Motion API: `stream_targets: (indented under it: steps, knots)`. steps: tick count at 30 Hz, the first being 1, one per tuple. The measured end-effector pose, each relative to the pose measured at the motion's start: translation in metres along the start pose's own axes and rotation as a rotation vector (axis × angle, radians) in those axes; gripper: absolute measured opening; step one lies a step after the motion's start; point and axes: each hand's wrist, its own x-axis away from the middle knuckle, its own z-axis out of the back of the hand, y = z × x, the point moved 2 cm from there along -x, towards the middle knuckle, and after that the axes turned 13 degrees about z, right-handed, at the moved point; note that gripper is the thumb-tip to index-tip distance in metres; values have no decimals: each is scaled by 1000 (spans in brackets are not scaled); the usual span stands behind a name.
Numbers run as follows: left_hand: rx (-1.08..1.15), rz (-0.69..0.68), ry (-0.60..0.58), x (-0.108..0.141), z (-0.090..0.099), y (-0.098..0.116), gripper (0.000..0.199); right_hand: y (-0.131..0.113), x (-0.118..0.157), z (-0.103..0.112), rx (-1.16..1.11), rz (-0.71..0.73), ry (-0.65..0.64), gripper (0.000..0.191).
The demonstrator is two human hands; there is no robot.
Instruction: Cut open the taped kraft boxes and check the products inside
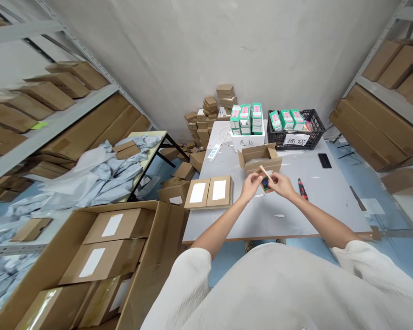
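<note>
My left hand (250, 187) and my right hand (281, 185) meet over the grey table (278, 220), both gripping a small item with a dark blue part (265, 183). A thin wooden stick (265, 173) pokes up from between my fingers, and the fingers hide much of the item. Just beyond my hands sits an open kraft cardboard box (259, 158) with its flaps up. A red and black utility knife (303, 189) lies to the right of my right hand, not touching it.
Two labelled kraft boxes (209, 193) lie left of my hands. A white bin (247, 143) and black plastic crate (296, 130) hold green-and-white boxes at the table's far edge. A power strip (213, 152), black phone (325, 161), metal shelves and stacked cartons surround the table.
</note>
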Motion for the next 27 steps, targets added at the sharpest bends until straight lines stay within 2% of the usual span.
stream_targets:
  steps: [2,4,7,9,12,17,22,27]
  knots:
    - [103,60,-66,2,-8,-2,44,-7,2,-6,152,134,-57,16]
    - [184,92,-73,2,-9,-3,48,-10,4,-13,273,232,-112,21]
    - [229,108,-46,-3,-2,-2,42,-8,6,-19,371,282,-156,29]
    - [231,137,-25,-7,2,-2,35,-3,6,-21,359,275,-169,30]
    - [228,196,-14,-12,1,-7,26,8,5,-26,243,201,-186,25]
    - [251,269,-7,-20,-5,-24,19,29,2,-38,13,-108,-170,31]
    - [116,314,142,-29,14,-46,14,43,4,-44,-47,-187,-184,27]
    - [37,370,207,-24,34,-80,15,63,24,-52,-81,-295,-156,22]
